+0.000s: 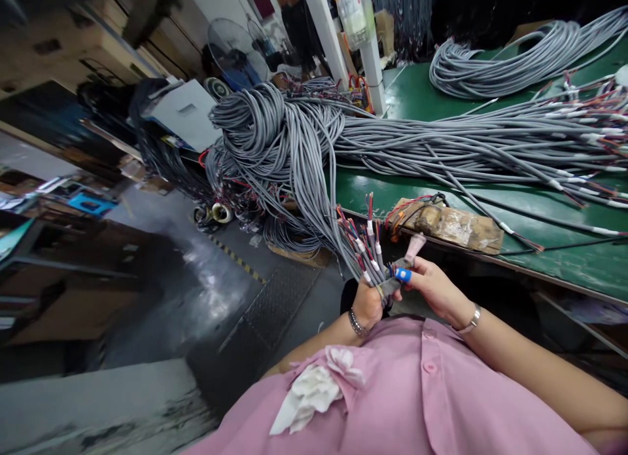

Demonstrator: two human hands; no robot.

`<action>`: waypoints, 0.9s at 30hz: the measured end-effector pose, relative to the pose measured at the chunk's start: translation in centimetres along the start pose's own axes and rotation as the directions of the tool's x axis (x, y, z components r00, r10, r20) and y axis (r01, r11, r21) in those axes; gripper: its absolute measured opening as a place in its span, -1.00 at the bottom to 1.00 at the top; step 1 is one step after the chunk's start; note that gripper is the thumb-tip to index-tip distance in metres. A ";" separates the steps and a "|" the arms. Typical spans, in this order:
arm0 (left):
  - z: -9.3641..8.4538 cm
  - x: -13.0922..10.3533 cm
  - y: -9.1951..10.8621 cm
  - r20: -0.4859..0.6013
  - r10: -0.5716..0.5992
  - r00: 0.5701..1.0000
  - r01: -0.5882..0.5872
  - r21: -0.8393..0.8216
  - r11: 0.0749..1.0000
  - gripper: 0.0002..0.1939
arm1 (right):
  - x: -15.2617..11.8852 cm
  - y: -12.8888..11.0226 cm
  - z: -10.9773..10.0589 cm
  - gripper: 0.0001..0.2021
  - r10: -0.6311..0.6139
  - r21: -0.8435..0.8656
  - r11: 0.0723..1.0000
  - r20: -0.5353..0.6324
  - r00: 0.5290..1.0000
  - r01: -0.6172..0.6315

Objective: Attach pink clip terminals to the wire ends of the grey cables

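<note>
My left hand (367,306) is closed around a bundle of grey cables (349,249). Their stripped ends, with white bands and coloured wires (369,229), stick up above the fist. Across the bundle runs a grey strip (391,286), which looks like cloth or tape. My right hand (438,290) pinches this strip close beside the left one, its thumb wrapped in a blue covering (403,275). A pale pink piece (416,245) juts up past the right fingers; I cannot tell what it is. Some fingers of both hands are hidden.
A green table (360,193) carries long grey cables (432,141) and a coiled bundle (490,65). Near its front edge lies a taped cardboard piece (461,227). Heaped cable coils (260,118) hang over the left end. A white post (373,69) and a fan (235,49) stand behind.
</note>
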State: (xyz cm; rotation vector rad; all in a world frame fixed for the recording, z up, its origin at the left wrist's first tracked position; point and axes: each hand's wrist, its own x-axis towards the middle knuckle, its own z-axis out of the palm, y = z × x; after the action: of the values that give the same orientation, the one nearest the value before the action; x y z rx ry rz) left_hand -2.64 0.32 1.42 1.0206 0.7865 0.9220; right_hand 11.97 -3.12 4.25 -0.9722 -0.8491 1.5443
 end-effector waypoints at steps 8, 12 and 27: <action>0.0 -0.1 -0.1 0.022 -0.021 1.000 0.020 0.067 0.998 -0.74 | 0.3 1.5 0.3 -0.78 0.098 0.170 0.983 -0.123 0.988 -0.076; 0.0 -0.1 -0.1 0.003 -0.019 1.000 0.019 0.038 0.999 -0.76 | 0.6 2.1 -0.7 -0.83 0.177 0.372 0.925 -0.239 0.955 -0.079; -0.4 -0.2 0.1 0.034 -0.037 0.999 0.031 0.165 0.986 -0.70 | -0.8 1.6 -0.6 -0.79 -0.026 -0.019 1.000 -0.075 0.997 0.025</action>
State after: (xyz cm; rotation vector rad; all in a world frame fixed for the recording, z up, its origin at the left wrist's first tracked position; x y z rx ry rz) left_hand -3.09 0.34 1.36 1.1610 0.8571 0.8166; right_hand 11.91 -4.17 2.67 -1.0225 -0.8213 1.4716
